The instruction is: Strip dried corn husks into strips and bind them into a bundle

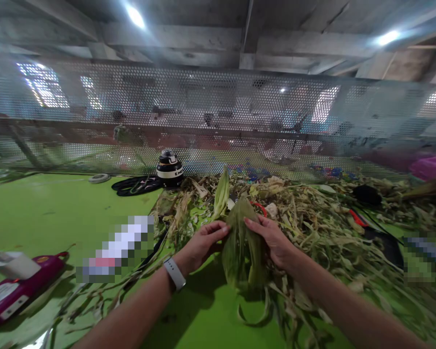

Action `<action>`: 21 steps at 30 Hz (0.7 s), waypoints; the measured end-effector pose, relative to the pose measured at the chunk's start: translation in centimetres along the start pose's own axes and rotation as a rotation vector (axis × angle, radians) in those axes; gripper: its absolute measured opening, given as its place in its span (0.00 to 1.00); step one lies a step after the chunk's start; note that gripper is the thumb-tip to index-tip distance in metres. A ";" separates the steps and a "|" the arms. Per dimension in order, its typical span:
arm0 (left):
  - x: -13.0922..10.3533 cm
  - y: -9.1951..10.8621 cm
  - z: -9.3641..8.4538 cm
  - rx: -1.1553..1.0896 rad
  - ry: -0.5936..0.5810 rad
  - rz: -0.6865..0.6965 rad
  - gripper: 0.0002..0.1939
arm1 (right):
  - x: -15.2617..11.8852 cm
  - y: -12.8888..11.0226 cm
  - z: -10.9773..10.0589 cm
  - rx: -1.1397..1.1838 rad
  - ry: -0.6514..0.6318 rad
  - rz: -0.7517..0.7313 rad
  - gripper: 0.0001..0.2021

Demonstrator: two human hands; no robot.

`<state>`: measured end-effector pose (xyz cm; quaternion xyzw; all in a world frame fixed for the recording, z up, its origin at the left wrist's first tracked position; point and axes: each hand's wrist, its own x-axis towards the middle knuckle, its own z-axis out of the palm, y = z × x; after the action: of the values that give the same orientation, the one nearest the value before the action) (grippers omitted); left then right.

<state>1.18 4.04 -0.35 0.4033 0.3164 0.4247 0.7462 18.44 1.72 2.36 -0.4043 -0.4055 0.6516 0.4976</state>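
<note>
Prob. light, flexy & splits along the grain, so husk [239, 242] at lower ctr of frame is best pinched gently by opp. edges, as L hand [202, 239] & R hand [276, 241] do now.

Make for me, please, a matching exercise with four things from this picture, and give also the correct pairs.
Things
1. Wide green husk
2. Wrist strap
3. Bottle
4. Power strip

Descriptions
A. Black and white, standing upright
B. Held between the left hand and the right hand
C. Magenta, at the left edge of the picture
D. Pale, worn on the left arm

Right pairs: 1-B, 2-D, 3-A, 4-C.
</note>
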 end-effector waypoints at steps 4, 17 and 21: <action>-0.2 0.3 0.2 -0.023 -0.038 0.005 0.13 | -0.7 -0.3 0.3 -0.003 -0.042 0.074 0.18; -1.1 -0.1 0.6 -0.177 -0.328 -0.201 0.12 | -1.1 -0.2 -0.5 -0.188 -0.331 0.153 0.19; -1.1 -0.4 0.8 -0.181 -0.326 -0.216 0.15 | -1.2 -0.2 -0.2 -0.213 -0.375 0.167 0.17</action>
<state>1.45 2.65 -0.18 0.3617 0.1934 0.2980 0.8620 18.93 0.63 2.63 -0.3588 -0.5225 0.7075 0.3124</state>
